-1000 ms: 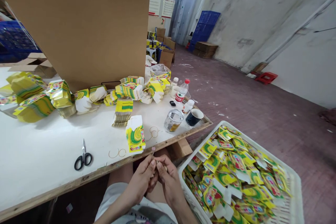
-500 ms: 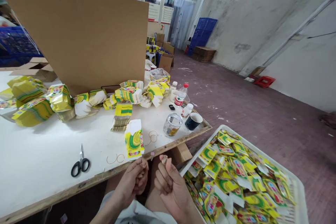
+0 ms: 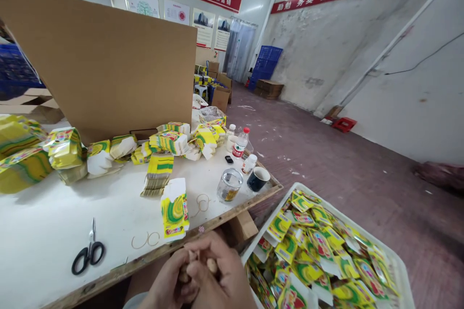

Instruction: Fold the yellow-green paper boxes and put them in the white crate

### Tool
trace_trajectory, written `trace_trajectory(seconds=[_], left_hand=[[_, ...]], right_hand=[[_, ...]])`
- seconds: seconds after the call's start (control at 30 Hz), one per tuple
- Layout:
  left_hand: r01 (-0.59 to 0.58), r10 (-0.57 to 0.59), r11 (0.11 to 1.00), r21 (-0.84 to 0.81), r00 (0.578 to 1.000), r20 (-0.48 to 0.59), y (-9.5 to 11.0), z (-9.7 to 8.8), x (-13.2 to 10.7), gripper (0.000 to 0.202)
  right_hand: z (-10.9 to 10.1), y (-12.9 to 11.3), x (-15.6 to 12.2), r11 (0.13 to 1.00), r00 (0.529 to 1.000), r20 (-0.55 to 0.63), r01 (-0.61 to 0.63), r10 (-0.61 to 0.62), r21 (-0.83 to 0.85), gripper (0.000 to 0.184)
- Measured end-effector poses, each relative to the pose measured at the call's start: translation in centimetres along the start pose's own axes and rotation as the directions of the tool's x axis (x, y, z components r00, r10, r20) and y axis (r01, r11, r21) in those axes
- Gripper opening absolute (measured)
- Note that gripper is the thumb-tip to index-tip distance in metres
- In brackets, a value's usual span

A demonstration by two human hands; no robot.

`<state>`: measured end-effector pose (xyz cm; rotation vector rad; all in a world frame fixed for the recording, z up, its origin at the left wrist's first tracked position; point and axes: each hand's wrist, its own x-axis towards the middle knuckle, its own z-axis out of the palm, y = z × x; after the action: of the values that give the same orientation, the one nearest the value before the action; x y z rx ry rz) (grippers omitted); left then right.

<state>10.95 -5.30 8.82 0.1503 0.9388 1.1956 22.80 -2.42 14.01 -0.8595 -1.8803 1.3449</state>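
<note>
My left hand (image 3: 168, 275) is cupped around several small tan pieces that look like peanuts (image 3: 184, 274). Against it, over my lap and just off the table edge, my right hand (image 3: 226, 268) is closed, its fingers touching the left ones. Another rounded tan piece shows by the right fingers. Much of what lies between the palms is hidden. Just beyond the hands, a flattened yellow-green carton (image 3: 174, 210) lies on the white table (image 3: 119, 207), near some thin rubber bands (image 3: 152, 238).
Black-handled scissors (image 3: 89, 253) lie at left. Stacks of folded cartons (image 3: 67, 149) line a tall cardboard sheet (image 3: 119, 67). A clear jar (image 3: 229, 186), dark mug (image 3: 258, 179) and red-capped bottle (image 3: 240, 143) stand near the right corner. A white basket (image 3: 406, 270) of cartons is at right.
My right hand has moved left and joined my left hand, where they were apart before. The view has tilted up and turned slightly right.
</note>
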Motion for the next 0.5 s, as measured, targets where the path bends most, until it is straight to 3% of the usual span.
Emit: trace_trajectory(seconds=[0.1, 0.17, 0.27, 0.37, 0.43, 0.5], left_hand=[[0.036, -0.037, 0.996, -0.086, 0.999, -0.004, 0.2, 0.5, 0.1, 0.041], [0.067, -0.07, 0.987, -0.145, 0.997, -0.016, 0.1, 0.6, 0.4, 0.039], [0.12, -0.137, 0.972, -0.201, 0.988, -0.069, -0.2, 0.6, 1.0, 0.037], [0.139, -0.143, 0.981, -0.136, 0.989, -0.023, 0.5, 0.9, 1.6, 0.041], [0.051, -0.05, 0.999, -0.016, 0.998, 0.023, 2.2, 1.3, 2.5, 0.04], [-0.087, 0.087, 0.99, 0.107, 0.996, 0.004, 4.9, 2.0, 4.4, 0.037]], right_hand=[[-0.7, 0.8, 0.4, 0.97, 0.991, 0.056, 0.133, -0.124, -0.202, 0.02], [-0.7, 1.5, 0.5, 0.943, 0.982, 0.09, 0.184, -0.165, -0.277, 0.024], [-0.6, 2.5, 0.4, 0.964, 0.993, 0.089, 0.098, -0.078, -0.246, 0.027], [-1.1, 3.7, 0.6, 0.979, 0.986, -0.061, -0.145, 0.155, 0.143, 0.02], [-1.9, 5.0, 0.8, 0.821, 0.914, -0.146, -0.258, 0.378, 0.509, 0.03], [-3.0, 6.7, 0.9, 0.604, 0.818, -0.145, -0.279, 0.557, 0.746, 0.033]])
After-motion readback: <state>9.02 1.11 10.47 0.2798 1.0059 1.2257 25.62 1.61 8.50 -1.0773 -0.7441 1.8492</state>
